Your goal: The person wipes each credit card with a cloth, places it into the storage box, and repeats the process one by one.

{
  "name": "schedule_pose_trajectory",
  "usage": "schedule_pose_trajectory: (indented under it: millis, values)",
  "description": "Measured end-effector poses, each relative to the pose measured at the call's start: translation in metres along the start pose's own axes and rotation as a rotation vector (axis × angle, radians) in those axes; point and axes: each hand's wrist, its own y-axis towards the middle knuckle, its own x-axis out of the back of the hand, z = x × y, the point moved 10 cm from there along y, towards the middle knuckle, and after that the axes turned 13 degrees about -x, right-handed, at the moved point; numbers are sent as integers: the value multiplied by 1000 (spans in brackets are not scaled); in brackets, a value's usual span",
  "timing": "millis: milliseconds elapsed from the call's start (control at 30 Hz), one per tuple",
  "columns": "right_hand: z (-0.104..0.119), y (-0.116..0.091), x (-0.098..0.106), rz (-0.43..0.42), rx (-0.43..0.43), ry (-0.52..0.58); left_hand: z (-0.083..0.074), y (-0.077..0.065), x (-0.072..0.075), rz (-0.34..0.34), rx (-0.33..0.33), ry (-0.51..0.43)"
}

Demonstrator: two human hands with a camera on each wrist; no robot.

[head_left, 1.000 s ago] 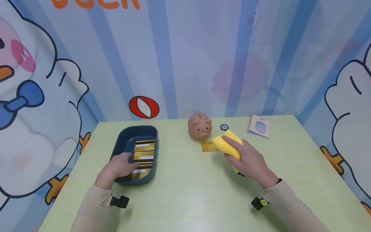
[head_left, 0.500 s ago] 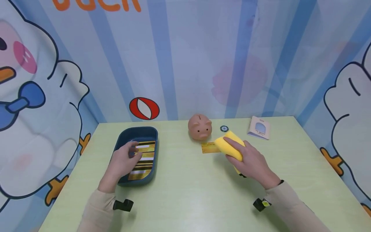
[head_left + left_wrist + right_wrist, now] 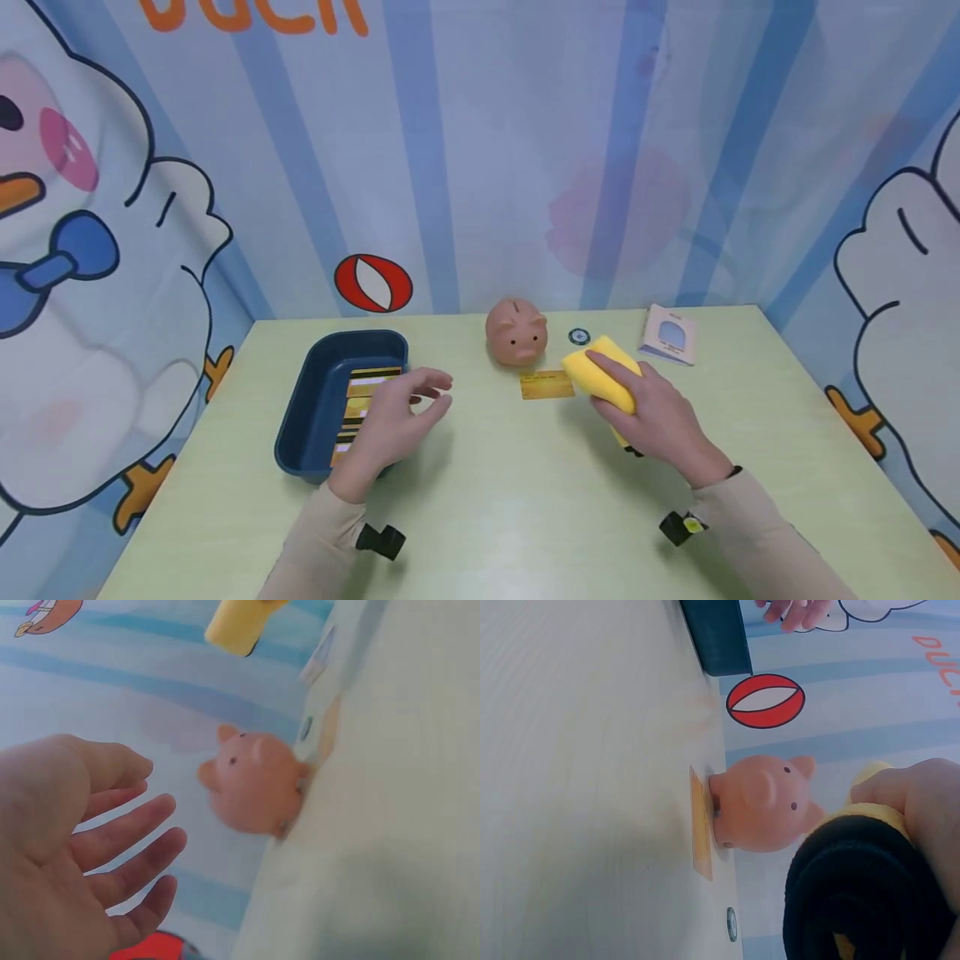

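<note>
My left hand point(image 3: 390, 429) hovers over the right rim of a dark blue tray point(image 3: 303, 412), fingers apart and nothing in them. Gold cards point(image 3: 367, 379) with black stripes lie in the tray, partly hidden by that hand. In my right hand point(image 3: 663, 421) is a soft yellow, cloth-like bundle point(image 3: 592, 385), held above the table; the right wrist view shows its rounded black end point(image 3: 855, 874). A gold card point(image 3: 545, 385) lies flat on the table, left of the bundle. Behind it stands a pink piggy bank point(image 3: 516, 333), also seen past my left fingers point(image 3: 139, 862).
A small round blue-and-white chip point(image 3: 579, 337) lies right of the piggy bank. Further right, near the table's back edge, is a pale pink booklet point(image 3: 667, 335). A cartoon-printed backdrop point(image 3: 495, 150) rises behind the pale table point(image 3: 495, 517).
My left hand has come up out of the tray and moved right, holding nothing. The right hand and the yellow bundle have shifted slightly right, showing more of the gold card on the table.
</note>
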Motion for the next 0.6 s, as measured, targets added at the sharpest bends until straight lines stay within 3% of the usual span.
schedule_pose_trajectory:
  millis: [300,433,600]
  values:
    - [0,1,3,-3,8,4,9,20,-60,48,101,-134]
    - [-1,2,2,0,3,10,16,29,-83,28,122,-205]
    - [0,1,-1,10,1,10,27,36,-102,-39,144,-277]
